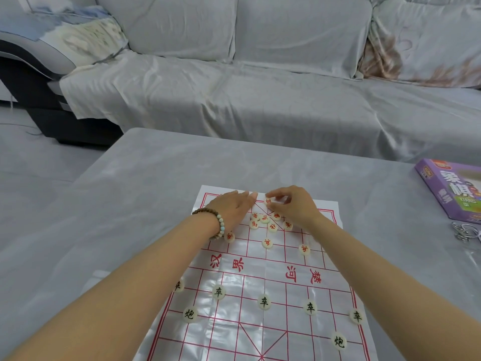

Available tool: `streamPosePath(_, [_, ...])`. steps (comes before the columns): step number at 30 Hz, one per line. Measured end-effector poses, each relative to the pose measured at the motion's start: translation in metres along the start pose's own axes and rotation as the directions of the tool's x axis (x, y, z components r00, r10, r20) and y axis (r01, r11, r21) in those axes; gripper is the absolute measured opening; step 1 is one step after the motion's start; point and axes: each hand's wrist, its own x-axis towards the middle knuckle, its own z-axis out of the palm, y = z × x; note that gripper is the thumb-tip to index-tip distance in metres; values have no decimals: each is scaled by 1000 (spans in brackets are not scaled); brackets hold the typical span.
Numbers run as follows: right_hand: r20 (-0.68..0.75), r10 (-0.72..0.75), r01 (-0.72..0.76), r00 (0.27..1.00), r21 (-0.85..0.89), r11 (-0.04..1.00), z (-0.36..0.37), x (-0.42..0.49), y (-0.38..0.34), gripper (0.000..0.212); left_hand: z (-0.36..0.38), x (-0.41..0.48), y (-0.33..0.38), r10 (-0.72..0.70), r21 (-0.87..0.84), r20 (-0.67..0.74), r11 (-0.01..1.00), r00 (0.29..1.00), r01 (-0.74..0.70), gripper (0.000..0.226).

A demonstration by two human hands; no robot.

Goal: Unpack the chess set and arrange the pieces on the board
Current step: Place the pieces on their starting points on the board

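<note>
1. While the near, black half waits only partly set, a person works on the far half of the chess board (276, 287), spread by the front edge of the grey tabletop (156, 183).
2. Done, by the look of it: five black soldiers (264, 301) stand in a row, with two black cannons (339, 341) behind them. The near back rank falls outside the frame.
3. Three red soldiers (267, 243) sit on their line.
4. Left, it seems: a loose cluster of red pieces (265, 221) near the board's far edge, unsorted.
5. The right hand (294, 204) pinches one red piece (268, 201) between thumb and fingertips at that far edge. The left hand (231, 207) lies flat on the board, fingers straight, holding nothing.
6. The pieces are cream discs with red or black characters; the board is a thin, glossy, creased sheet gridded in red. The purple box (453, 194) lies at the tabletop's right edge.
</note>
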Motion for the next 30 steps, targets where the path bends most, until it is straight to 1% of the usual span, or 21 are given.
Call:
streamPosePath(3, [26, 7, -8, 1000, 49, 999, -5, -3, 2, 32, -1, -2, 1, 10, 19, 19, 1000, 1000, -10, 57])
streamPosePath(6, [-4, 8, -8, 1000, 45, 999, -2, -2, 2, 26, -1, -3, 2, 2, 29, 24, 1000, 1000, -3, 58])
streamPosePath(10, [-47, 26, -24, 999, 40, 999, 3, 0, 3, 18, 1, 0, -2, -19, -5, 17, 1000, 1000, 19, 61])
streamPosePath(16, [-98, 35, -34, 995, 7, 999, 7, -1, 1, 21, 3, 3, -11, -1, -10, -15, 1000, 1000, 0, 61])
streamPosePath(18, [-88, 27, -27, 996, 4, 1000, 5, -3, -1, 24, 3, -2, -10, -7, -30, -29, 1000, 1000, 6, 62])
streamPosePath(19, [-78, 21, -20, 997, 13, 1000, 2, -5, -2, 27, 3, -5, -9, 2, -18, -46, 1000, 999, -2, 60])
streamPosePath(21, [-79, 10, -7, 997, 44, 999, -6, -8, -2, 32, 3, -14, -6, 31, 69, -77, 997, 997, -25, 52])
streamPosePath(24, [-113, -19, 22, 993, 22, 1000, -24, -20, 0, 26, 5, -24, -10, 119, 136, -120, 985, 986, -102, 47])
streamPosePath(27, [-102, -66, 61, 993, -51, 997, -37, -39, 3, 23, 10, -36, -14, 220, 149, -135, 969, 966, -200, 59])
streamPosePath(29, [-38, -95, 91, 995, -98, 991, -37, -51, 2, 21, 16, -45, -11, 252, 174, -107, 957, 962, -231, 64])
streamPosePath(30, [2, -102, 101, 995, -136, 986, -35, -54, 2, 21, 20, -49, -10, 256, 202, -84, 951, 963, -235, 61])
